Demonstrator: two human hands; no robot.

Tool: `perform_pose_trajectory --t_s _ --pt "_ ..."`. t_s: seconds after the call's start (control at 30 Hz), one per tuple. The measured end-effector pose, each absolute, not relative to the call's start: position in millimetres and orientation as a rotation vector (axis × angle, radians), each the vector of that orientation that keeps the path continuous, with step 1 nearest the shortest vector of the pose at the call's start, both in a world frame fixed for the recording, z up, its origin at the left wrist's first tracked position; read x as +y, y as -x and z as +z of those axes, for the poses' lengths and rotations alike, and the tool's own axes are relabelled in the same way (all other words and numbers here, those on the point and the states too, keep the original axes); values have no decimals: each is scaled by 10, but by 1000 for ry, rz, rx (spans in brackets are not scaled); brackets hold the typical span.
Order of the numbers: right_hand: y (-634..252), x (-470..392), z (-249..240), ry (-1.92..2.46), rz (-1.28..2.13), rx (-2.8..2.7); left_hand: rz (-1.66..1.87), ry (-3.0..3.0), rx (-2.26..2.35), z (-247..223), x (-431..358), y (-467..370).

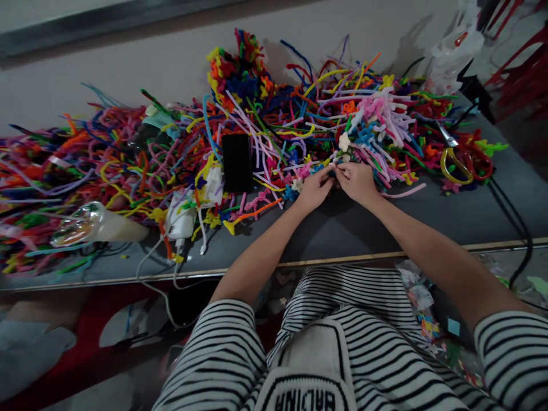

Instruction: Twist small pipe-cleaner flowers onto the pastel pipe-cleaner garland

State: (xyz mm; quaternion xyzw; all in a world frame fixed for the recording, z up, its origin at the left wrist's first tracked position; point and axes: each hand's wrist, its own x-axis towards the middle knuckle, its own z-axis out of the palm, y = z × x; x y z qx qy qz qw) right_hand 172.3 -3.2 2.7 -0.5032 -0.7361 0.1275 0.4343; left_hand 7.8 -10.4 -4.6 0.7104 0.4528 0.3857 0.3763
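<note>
Dark-grey tabletop [411,225] bears multicoloured fuzzy pipe cleaners [291,120], heaped presumably for reach, as left hand [317,188] and right hand [356,180] pinch a tiny pale piece [333,165].

Black phone [237,163] amid pipe cleaners [295,123]

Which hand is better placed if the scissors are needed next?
Probably the right. The right hand is nearer the scissors, which lie off to its own side; the left hand would have to reach across it. Both look busy, close together.
</note>
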Motion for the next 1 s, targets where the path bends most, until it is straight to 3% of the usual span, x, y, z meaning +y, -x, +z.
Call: perform_pose_trajectory --t_s 0.13,0.33,0.43,0.8,1.0 --pt "-1754 24 9 1280 464 -1664 884 -2074 1072 -43 -148 -56" --pt "-1824 81 103 1070 1390 -1337 1172 -2304 1262 -14 -117 43" --pt "-1832 39 177 972 1686 -1333 1297 -2400 1173 -37 -20 93" --pt "-1899 39 169 794 1845 -1472 1358 -2492 924 -37 83 196" --pt "-1899 34 173 753 1843 -1581 1149 -2635 941 121 10 297"
